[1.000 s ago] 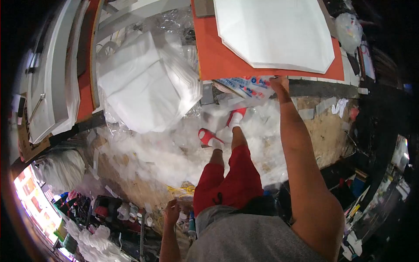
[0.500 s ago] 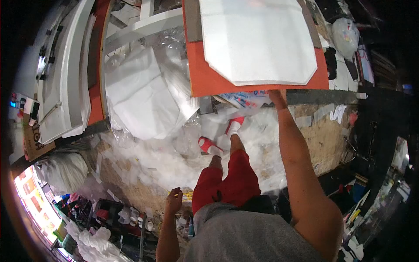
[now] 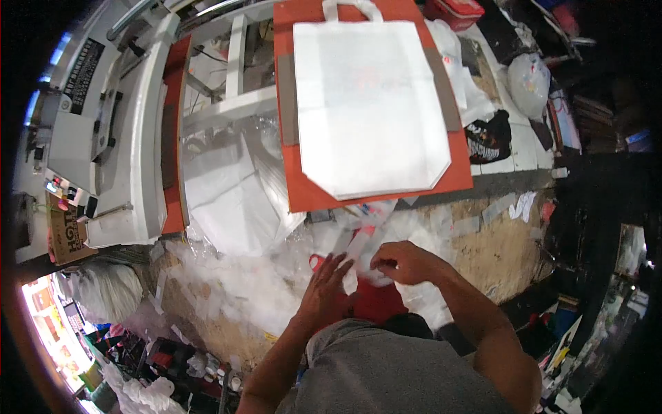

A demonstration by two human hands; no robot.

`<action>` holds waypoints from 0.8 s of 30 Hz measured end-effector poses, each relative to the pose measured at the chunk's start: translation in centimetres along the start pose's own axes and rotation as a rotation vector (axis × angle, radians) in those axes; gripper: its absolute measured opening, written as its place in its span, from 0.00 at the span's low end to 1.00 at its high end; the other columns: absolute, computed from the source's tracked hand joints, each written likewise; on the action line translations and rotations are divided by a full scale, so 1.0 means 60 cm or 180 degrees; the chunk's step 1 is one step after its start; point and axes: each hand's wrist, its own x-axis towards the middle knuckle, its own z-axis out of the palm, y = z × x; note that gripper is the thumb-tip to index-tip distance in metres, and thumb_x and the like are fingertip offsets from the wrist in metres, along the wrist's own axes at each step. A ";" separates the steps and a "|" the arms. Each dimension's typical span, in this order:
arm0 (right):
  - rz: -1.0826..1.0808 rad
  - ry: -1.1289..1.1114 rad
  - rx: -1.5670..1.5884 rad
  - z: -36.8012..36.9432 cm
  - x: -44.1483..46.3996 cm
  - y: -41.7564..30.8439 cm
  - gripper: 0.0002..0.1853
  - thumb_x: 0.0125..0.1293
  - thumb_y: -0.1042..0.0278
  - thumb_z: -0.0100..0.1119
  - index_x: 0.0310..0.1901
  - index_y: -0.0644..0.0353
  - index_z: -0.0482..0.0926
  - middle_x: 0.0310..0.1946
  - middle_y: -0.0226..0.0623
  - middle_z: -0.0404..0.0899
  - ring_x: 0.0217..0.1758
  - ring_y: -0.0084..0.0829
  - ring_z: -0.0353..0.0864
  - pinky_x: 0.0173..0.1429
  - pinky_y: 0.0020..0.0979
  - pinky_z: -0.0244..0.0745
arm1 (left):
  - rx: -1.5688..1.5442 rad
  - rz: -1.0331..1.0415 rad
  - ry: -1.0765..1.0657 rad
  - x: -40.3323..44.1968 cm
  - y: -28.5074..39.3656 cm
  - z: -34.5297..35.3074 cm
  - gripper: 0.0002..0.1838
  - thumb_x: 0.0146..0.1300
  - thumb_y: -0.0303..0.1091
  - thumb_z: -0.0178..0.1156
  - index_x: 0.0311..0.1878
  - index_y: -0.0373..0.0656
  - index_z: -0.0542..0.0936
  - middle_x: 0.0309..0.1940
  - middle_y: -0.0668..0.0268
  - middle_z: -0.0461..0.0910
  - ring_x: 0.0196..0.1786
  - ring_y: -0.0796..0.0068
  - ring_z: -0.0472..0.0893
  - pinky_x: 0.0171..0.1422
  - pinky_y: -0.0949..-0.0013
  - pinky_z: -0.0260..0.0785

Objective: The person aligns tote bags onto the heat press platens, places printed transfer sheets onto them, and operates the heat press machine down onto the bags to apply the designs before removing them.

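Note:
In front of my body, my left hand (image 3: pixel 325 288) is raised with its fingers apart, beside a pale translucent sheet (image 3: pixel 359 247). Level with it on the right, my right hand (image 3: pixel 408 264) has its fingers curled together near the sheet's lower end; what they pinch is too small to make out. Beyond both hands, a white bag (image 3: pixel 372 110) with its handles at the far end lies flat on a red board (image 3: pixel 293 165). Grey strips show along both sides of the bag.
Left of the board, white bags (image 3: pixel 234 200) lie piled by plastic wrap. A white metal frame (image 3: pixel 238 62) stands behind them. On the right are a black bag (image 3: pixel 491 138) and a stuffed clear bag (image 3: pixel 529 83). Scraps litter the floor (image 3: pixel 489 255).
My right hand has drawn back from the board's near edge towards my body. My left hand has risen from my side to meet it. The view has shifted, showing the bag's handles.

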 end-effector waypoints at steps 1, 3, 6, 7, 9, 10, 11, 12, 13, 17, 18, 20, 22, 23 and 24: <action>-0.0038 0.0015 -0.0056 -0.032 -0.010 -0.023 0.12 0.61 0.78 0.60 0.46 0.60 0.83 0.39 0.44 0.84 0.41 0.38 0.85 0.47 0.38 0.79 | -0.0231 -0.0004 -0.0429 0.035 0.034 -0.022 0.31 0.57 0.31 0.70 0.65 0.43 0.74 0.60 0.50 0.78 0.66 0.50 0.75 0.72 0.53 0.66; -0.0268 0.1199 -0.0106 -0.098 -0.027 -0.045 0.08 0.63 0.81 0.59 0.42 0.61 0.81 0.34 0.39 0.81 0.37 0.31 0.83 0.43 0.34 0.78 | -0.0722 -0.0424 -0.0996 0.087 0.056 -0.047 0.31 0.58 0.38 0.73 0.64 0.43 0.77 0.57 0.51 0.81 0.62 0.57 0.80 0.69 0.55 0.70; 0.0174 0.2088 0.0303 -0.204 -0.008 -0.018 0.03 0.67 0.81 0.56 0.40 0.64 0.78 0.32 0.31 0.78 0.34 0.20 0.78 0.38 0.25 0.75 | -0.0478 -0.0396 -0.0274 0.176 0.038 -0.102 0.20 0.64 0.32 0.68 0.57 0.40 0.79 0.47 0.56 0.86 0.47 0.66 0.86 0.54 0.64 0.78; 0.0008 0.2403 0.0070 -0.238 0.007 -0.021 0.04 0.68 0.80 0.56 0.42 0.66 0.78 0.34 0.31 0.79 0.35 0.18 0.77 0.40 0.25 0.75 | -0.0622 -0.0474 -0.0057 0.213 0.035 -0.127 0.20 0.64 0.32 0.68 0.58 0.40 0.78 0.43 0.57 0.86 0.45 0.70 0.86 0.50 0.66 0.78; -0.0094 0.3040 0.0472 -0.283 0.060 0.029 0.07 0.68 0.75 0.58 0.45 0.67 0.79 0.31 0.32 0.80 0.33 0.19 0.78 0.39 0.25 0.74 | -0.1324 -0.0465 0.0502 0.297 0.018 -0.148 0.20 0.64 0.29 0.65 0.59 0.38 0.77 0.38 0.58 0.86 0.40 0.76 0.85 0.44 0.69 0.78; -0.0132 0.3044 0.0469 -0.307 0.086 0.038 0.07 0.68 0.75 0.58 0.45 0.67 0.79 0.31 0.32 0.80 0.33 0.19 0.78 0.39 0.25 0.74 | -0.1879 -0.0372 0.0837 0.341 0.000 -0.145 0.19 0.65 0.27 0.64 0.58 0.38 0.77 0.36 0.59 0.85 0.38 0.79 0.84 0.41 0.70 0.78; -0.0212 0.3250 0.0397 -0.330 0.111 0.043 0.08 0.67 0.74 0.58 0.46 0.67 0.79 0.31 0.35 0.82 0.33 0.21 0.79 0.39 0.27 0.75 | -0.1574 -0.0338 0.1092 0.384 -0.001 -0.151 0.19 0.64 0.27 0.63 0.58 0.38 0.77 0.36 0.58 0.86 0.37 0.75 0.85 0.42 0.69 0.78; -0.0294 0.3455 0.0325 -0.351 0.135 0.047 0.09 0.67 0.74 0.58 0.47 0.66 0.79 0.32 0.37 0.83 0.34 0.23 0.81 0.40 0.29 0.76 | -0.1267 -0.0305 0.1346 0.423 0.005 -0.158 0.19 0.63 0.27 0.63 0.58 0.38 0.77 0.37 0.56 0.86 0.37 0.71 0.86 0.43 0.67 0.79; -0.0334 0.3453 0.0320 -0.372 0.159 0.054 0.09 0.67 0.74 0.58 0.47 0.66 0.79 0.32 0.37 0.83 0.34 0.23 0.81 0.40 0.29 0.76 | -0.1255 -0.0287 0.1377 0.457 0.016 -0.167 0.19 0.63 0.27 0.63 0.58 0.38 0.77 0.37 0.56 0.86 0.37 0.71 0.86 0.43 0.67 0.79; -0.0185 0.3706 0.0018 -0.431 0.225 0.076 0.12 0.64 0.71 0.61 0.48 0.65 0.80 0.33 0.43 0.84 0.32 0.33 0.84 0.40 0.34 0.78 | -0.0312 -0.0547 0.1619 0.546 0.034 -0.192 0.22 0.61 0.31 0.65 0.59 0.38 0.77 0.41 0.50 0.86 0.41 0.58 0.87 0.49 0.61 0.79; -0.0094 0.3707 -0.0031 -0.443 0.234 0.081 0.14 0.63 0.70 0.61 0.49 0.64 0.80 0.32 0.44 0.84 0.32 0.36 0.84 0.40 0.36 0.79 | -0.0274 -0.0602 0.1565 0.559 0.033 -0.194 0.24 0.60 0.33 0.65 0.59 0.37 0.76 0.45 0.47 0.85 0.44 0.54 0.87 0.53 0.59 0.78; 0.0109 0.3540 -0.0044 -0.452 0.226 0.064 0.18 0.61 0.68 0.64 0.51 0.65 0.78 0.37 0.47 0.83 0.39 0.42 0.83 0.47 0.40 0.78 | 0.0102 -0.0438 0.1818 0.571 0.012 -0.192 0.25 0.60 0.34 0.65 0.59 0.36 0.76 0.48 0.47 0.83 0.49 0.52 0.84 0.57 0.57 0.76; -0.0268 0.4012 -0.1520 -0.443 0.218 0.064 0.20 0.60 0.67 0.66 0.53 0.65 0.77 0.44 0.48 0.80 0.48 0.48 0.79 0.55 0.44 0.73 | 0.0490 -0.0281 0.2059 0.566 0.016 -0.192 0.26 0.59 0.34 0.66 0.60 0.35 0.75 0.51 0.46 0.82 0.54 0.51 0.82 0.60 0.55 0.74; -0.0392 0.3874 -0.1444 -0.434 0.209 0.048 0.20 0.60 0.67 0.66 0.53 0.65 0.77 0.50 0.48 0.77 0.54 0.50 0.73 0.62 0.47 0.68 | 0.0673 -0.0122 0.2121 0.550 0.035 -0.193 0.25 0.60 0.34 0.65 0.60 0.35 0.75 0.54 0.47 0.79 0.57 0.50 0.79 0.63 0.54 0.71; -0.0403 0.3881 -0.1431 -0.419 0.210 0.044 0.20 0.60 0.67 0.66 0.53 0.65 0.77 0.50 0.48 0.77 0.54 0.50 0.73 0.62 0.47 0.68 | 0.0856 0.0026 0.2169 0.535 0.049 -0.190 0.25 0.60 0.34 0.64 0.60 0.35 0.75 0.57 0.47 0.77 0.61 0.48 0.76 0.66 0.52 0.68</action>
